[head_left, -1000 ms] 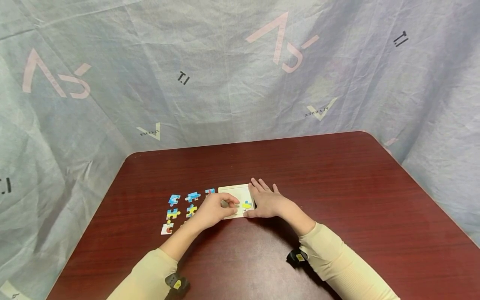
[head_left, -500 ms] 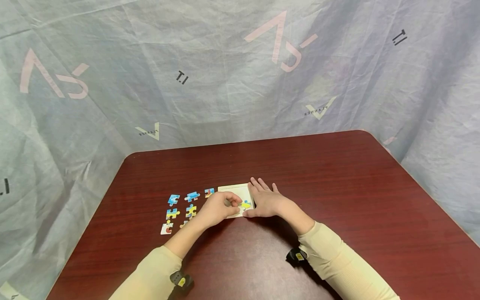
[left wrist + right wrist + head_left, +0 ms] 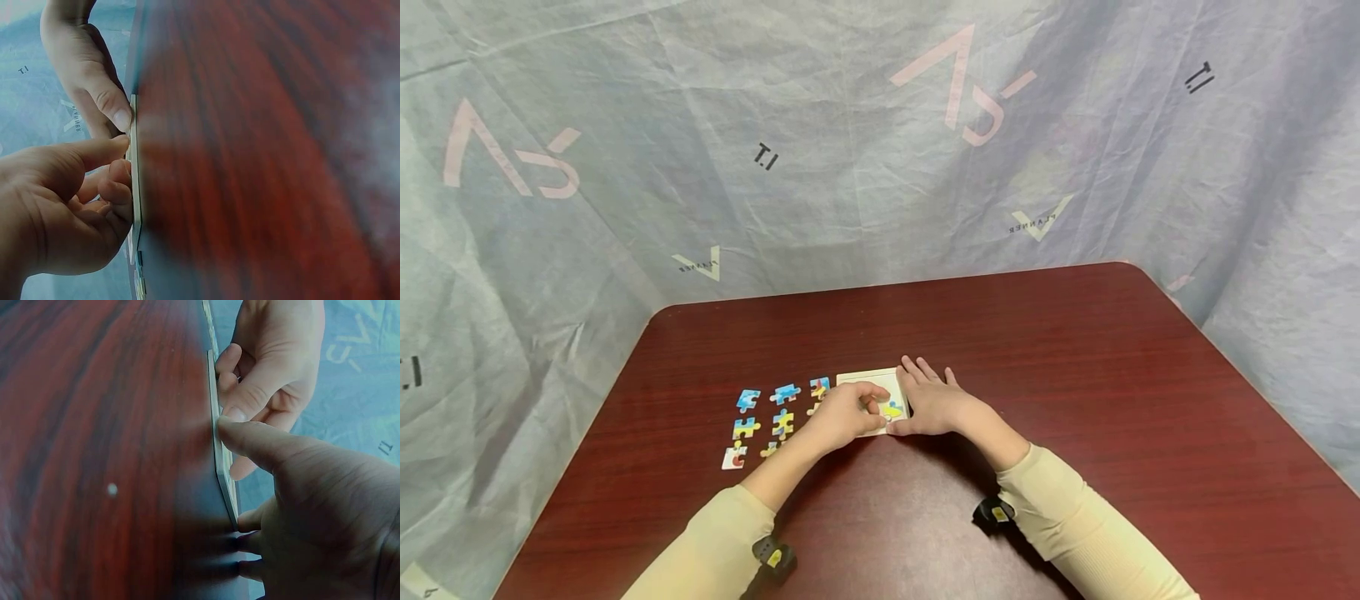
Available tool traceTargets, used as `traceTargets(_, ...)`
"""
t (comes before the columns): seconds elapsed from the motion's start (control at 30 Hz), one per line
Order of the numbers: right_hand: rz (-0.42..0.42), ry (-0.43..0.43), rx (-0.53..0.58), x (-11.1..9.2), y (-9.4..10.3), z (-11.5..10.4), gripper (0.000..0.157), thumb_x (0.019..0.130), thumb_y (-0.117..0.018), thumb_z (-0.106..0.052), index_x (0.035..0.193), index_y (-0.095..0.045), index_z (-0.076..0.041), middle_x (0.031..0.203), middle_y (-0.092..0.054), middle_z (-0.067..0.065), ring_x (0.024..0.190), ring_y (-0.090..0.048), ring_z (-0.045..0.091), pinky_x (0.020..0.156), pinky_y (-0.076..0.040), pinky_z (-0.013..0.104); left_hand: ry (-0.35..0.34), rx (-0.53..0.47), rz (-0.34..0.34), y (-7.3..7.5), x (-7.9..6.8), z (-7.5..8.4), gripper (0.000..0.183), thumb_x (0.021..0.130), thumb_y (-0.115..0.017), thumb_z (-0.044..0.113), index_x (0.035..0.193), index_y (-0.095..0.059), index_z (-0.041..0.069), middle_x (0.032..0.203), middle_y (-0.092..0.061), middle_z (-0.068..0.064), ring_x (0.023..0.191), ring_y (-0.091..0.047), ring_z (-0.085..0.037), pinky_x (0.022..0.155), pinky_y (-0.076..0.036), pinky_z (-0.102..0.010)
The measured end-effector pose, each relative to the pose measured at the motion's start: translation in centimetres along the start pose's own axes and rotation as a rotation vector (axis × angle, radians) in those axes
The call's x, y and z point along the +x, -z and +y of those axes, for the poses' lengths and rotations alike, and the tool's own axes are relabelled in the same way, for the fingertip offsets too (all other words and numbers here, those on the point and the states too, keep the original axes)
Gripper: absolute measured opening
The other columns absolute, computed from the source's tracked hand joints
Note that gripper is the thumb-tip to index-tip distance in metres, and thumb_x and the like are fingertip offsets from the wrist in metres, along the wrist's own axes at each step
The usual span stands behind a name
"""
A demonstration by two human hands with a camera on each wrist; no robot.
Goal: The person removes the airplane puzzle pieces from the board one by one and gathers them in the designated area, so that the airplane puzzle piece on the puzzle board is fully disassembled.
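A pale wooden puzzle tray [image 3: 863, 377] lies on the table, with a yellow and blue jigsaw piece [image 3: 891, 410] in its lower right. My left hand [image 3: 846, 414] reaches over the tray from the left, fingers bent, thumb tip right at the tray beside that piece. What lies under those fingertips is hidden, and I cannot tell whether they pinch a piece. In the left wrist view, the left thumb [image 3: 112, 145] points at the other hand's thumb. My right hand [image 3: 932, 406] lies along the tray's right edge, fingers spread, thumb at the near corner.
Left of the tray, several loose jigsaw pieces [image 3: 784, 422] lie in rough rows, some partly behind the left arm. A white and red piece [image 3: 734, 457] is nearest the front. The dark red table [image 3: 1037, 333] backs onto a grey cloth [image 3: 850, 192] with printed marks.
My left hand has moved slightly right across the tray, closer to the yellow and blue piece, uncovering more of the loose pieces. The right hand stays at the tray's edge.
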State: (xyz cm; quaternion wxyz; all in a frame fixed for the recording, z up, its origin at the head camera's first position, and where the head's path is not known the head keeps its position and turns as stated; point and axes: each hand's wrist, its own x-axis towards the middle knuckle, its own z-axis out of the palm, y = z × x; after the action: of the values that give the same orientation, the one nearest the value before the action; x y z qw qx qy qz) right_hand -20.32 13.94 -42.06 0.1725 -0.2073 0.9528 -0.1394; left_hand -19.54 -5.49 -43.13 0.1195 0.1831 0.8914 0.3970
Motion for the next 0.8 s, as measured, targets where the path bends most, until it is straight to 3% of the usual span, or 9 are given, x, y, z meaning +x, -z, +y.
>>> traceTargets(0.47,-0.016,-0.011,0.001,0.05,-0.02,0.09,0.102,0.091,-0.068,-0.057,0.162,-0.016,-0.004,0.168,-0.004,0.013,0.154,-0.002,0.032,0.117,-0.007,0.064,0.001,0.01,-0.046,-0.17,0.26,0.23,0.03,0.087,-0.076,0.003,0.116,-0.071,0.003,0.08,-0.057,0.001,0.062,-0.048,-0.011,0.06,-0.041,-0.026)
traceTargets(0.67,-0.012,-0.007,0.013,0.14,-0.17,0.21,0.103,0.091,-0.068,-0.056,0.161,-0.015,-0.003,0.168,-0.004,0.014,0.154,-0.002,0.033,0.117,-0.006,0.064,0.02,-0.006,-0.037,-0.2,0.28,0.26,0.029,0.086,-0.077,0.003,0.114,-0.071,0.004,0.083,-0.058,0.001,0.063,-0.047,-0.012,0.059,-0.041,-0.026)
traceTargets(0.8,-0.013,-0.012,0.011,0.22,-0.2,0.23,0.103,0.091,-0.068,-0.057,0.162,-0.015,-0.004,0.168,-0.003,0.013,0.154,-0.001,0.032,0.117,-0.006,0.064,0.029,-0.011,-0.019,-0.2,0.22,0.27,0.03,0.084,-0.079,0.003,0.113,-0.072,0.007,0.088,-0.059,0.0,0.07,-0.049,-0.014,0.066,-0.043,-0.028)
